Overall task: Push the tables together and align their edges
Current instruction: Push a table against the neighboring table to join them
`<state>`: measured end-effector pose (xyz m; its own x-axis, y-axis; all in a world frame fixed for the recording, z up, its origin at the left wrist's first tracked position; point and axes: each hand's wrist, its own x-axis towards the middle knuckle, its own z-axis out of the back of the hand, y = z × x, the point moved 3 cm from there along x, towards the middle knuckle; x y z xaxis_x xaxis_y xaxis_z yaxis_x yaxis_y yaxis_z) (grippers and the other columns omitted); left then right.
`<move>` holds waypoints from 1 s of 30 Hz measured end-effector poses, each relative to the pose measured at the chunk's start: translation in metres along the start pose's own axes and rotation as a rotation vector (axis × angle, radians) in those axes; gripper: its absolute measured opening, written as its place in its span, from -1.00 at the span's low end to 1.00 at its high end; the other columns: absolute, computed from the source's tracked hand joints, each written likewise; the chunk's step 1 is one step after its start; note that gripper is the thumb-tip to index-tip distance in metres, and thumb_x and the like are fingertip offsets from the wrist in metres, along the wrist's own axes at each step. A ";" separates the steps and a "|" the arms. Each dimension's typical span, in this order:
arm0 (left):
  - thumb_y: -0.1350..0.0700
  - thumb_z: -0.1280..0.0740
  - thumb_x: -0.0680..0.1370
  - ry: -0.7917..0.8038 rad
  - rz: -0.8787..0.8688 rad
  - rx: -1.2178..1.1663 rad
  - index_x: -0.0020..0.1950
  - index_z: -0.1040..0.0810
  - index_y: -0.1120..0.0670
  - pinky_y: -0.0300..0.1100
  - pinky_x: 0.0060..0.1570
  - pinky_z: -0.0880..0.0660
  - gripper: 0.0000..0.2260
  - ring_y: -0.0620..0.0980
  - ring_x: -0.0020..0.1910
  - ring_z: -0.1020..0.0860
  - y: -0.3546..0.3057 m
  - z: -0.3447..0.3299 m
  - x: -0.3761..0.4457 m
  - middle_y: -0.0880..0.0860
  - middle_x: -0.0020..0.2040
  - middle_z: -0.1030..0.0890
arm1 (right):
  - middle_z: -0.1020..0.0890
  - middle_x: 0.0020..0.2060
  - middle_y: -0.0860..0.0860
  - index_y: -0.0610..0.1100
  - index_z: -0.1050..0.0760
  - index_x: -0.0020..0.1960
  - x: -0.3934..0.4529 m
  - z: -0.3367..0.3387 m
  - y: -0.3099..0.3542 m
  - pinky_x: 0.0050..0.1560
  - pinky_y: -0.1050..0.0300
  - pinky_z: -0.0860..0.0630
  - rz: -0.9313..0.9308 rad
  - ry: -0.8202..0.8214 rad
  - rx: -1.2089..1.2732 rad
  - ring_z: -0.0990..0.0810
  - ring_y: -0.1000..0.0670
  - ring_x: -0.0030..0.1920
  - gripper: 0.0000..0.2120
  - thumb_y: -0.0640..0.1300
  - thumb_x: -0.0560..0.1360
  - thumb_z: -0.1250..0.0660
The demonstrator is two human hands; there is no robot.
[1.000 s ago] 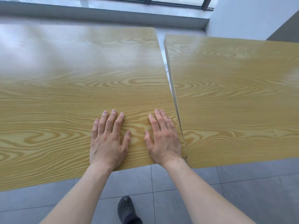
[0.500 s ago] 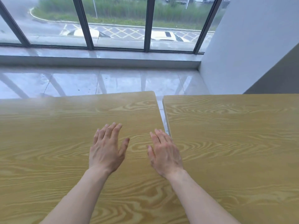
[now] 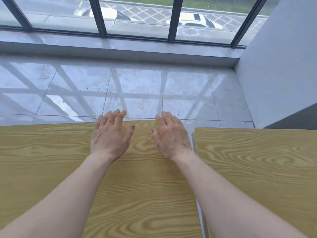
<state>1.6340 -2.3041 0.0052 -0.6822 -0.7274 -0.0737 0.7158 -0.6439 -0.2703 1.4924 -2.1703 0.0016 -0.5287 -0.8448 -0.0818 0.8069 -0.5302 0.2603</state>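
Two tables with yellow wood-grain tops stand side by side. The left table (image 3: 42, 160) reaches slightly farther toward the window than the right table (image 3: 257, 160). A narrow gap runs between them, partly hidden by my right forearm. My left hand (image 3: 109, 134) hovers open over the left table's far edge, fingers spread. My right hand (image 3: 171, 134) is open too, over the far right corner of the left table, close to the gap. Neither hand holds anything.
Beyond the tables lies a glossy grey tiled floor (image 3: 137, 90) up to a low sill and a window with dark frames (image 3: 172, 19). A white wall (image 3: 277, 66) rises at the right, near the right table's far corner.
Both hands lifted off the near part of the left table and reached forward to its far edge. The view tilted up from the near edge toward the window.
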 end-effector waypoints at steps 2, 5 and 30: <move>-0.25 -0.07 0.63 0.010 0.002 -0.003 0.58 -0.24 -0.06 0.01 0.59 0.02 -0.45 0.05 0.58 -0.16 0.006 -0.011 0.019 0.00 0.59 -0.28 | -0.24 0.60 -0.11 -0.13 -0.22 0.60 0.021 -0.010 0.003 0.61 -0.02 0.01 0.006 0.008 0.005 -0.11 -0.10 0.62 -0.44 0.12 0.68 -0.08; -0.25 -0.06 0.63 0.026 -0.006 -0.019 0.58 -0.26 -0.05 -0.02 0.59 0.05 -0.45 0.05 0.58 -0.17 0.016 -0.028 0.040 0.01 0.59 -0.29 | -0.32 0.56 -0.12 -0.12 -0.27 0.57 0.045 -0.029 0.006 0.61 -0.02 -0.02 -0.003 0.057 0.004 -0.19 -0.11 0.59 -0.42 0.18 0.67 -0.05; -0.25 -0.01 0.64 0.041 -0.085 0.146 -0.05 -0.49 0.03 0.05 0.20 -0.27 -0.57 0.16 0.07 -0.49 -0.015 -0.065 0.038 0.06 -0.04 -0.63 | -0.59 0.00 -0.01 -0.07 -0.50 0.11 0.019 -0.045 -0.036 0.24 -0.03 -0.32 -0.122 -0.047 -0.032 -0.50 -0.09 0.07 -0.53 0.26 0.61 -0.01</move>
<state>1.5875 -2.3065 -0.0563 -0.7444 -0.6608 -0.0964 0.6675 -0.7323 -0.1348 1.4654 -2.1706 -0.0523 -0.6347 -0.7699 -0.0659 0.7434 -0.6316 0.2201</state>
